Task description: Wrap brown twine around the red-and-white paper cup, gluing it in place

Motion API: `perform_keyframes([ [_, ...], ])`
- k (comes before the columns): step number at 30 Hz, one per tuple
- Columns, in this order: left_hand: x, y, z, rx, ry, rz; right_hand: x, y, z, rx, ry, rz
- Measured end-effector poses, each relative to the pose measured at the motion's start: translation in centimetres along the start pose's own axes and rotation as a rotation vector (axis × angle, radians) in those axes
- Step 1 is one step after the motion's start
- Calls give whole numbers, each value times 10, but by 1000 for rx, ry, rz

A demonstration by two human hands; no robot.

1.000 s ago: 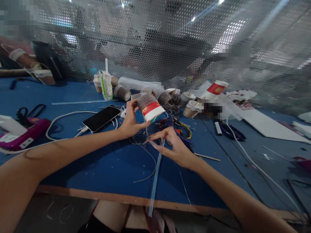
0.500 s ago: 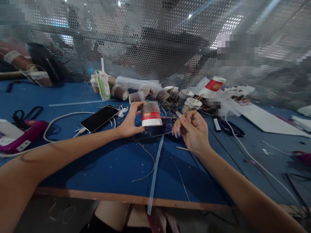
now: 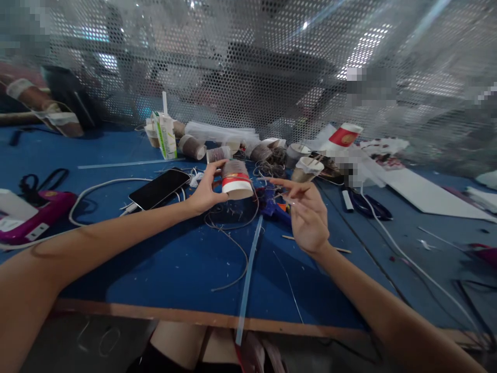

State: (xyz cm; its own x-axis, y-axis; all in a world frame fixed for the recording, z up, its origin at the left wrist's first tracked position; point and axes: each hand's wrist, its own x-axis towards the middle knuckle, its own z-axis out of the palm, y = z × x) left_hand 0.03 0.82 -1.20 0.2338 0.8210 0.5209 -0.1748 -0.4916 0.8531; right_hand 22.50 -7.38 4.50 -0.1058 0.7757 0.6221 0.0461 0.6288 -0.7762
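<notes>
A paper cup (image 3: 237, 185), red and white with grey cord wound around its far part, is tilted in my left hand (image 3: 202, 192). My thumb and fingers grip it from the left side. The loose grey cord (image 3: 245, 261) runs from the cup and lies in curves on the table below. To the right, my right hand (image 3: 309, 217) hovers with its fingers stretched out and apart, with no cord visible in it. Beside its fingertips lies a blue glue gun (image 3: 269, 204) with an orange part, partly hidden by the hand.
A black phone (image 3: 159, 189) on a white cable lies at left, near a purple power strip (image 3: 42, 215). Several cord-wrapped cups (image 3: 192, 147) and a drink carton (image 3: 166, 135) stand behind. A clear glue stick (image 3: 248, 282) crosses the table's front edge. Perforated metal (image 3: 248, 67) rises behind.
The cup has tilted, its white end now turned toward me. My right hand has let go of the cord and opened its fingers; the cord, stretched between the hands before, now hangs slack.
</notes>
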Motion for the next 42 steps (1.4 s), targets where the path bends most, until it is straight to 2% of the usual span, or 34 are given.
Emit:
perform_keyframes([
  [5,-4,4,5,145,-52,147,-8,-2,3,-40,-199,123],
  [10,-4,6,5,169,-104,203,-6,-1,6,45,-239,207],
  [15,-5,6,4,165,-101,205,4,-1,6,97,-59,247],
  [20,-4,6,3,204,-96,242,11,18,-10,8,202,267],
  [22,-4,8,2,258,-89,276,10,21,-14,-57,248,216],
  [24,-4,11,2,334,-85,326,7,17,-13,-137,183,140],
  [28,-5,16,3,453,-108,455,-4,-3,-2,-346,-199,23],
  [30,-7,17,5,488,-119,500,-8,-12,4,-432,-351,-28],
  [32,-9,17,7,521,-125,516,-9,-17,6,-476,-415,-45],
  [35,-10,18,7,545,-141,519,-8,-14,6,-484,-340,-44],
  [42,-8,19,4,560,-167,503,-4,6,-2,-255,178,-105],
])
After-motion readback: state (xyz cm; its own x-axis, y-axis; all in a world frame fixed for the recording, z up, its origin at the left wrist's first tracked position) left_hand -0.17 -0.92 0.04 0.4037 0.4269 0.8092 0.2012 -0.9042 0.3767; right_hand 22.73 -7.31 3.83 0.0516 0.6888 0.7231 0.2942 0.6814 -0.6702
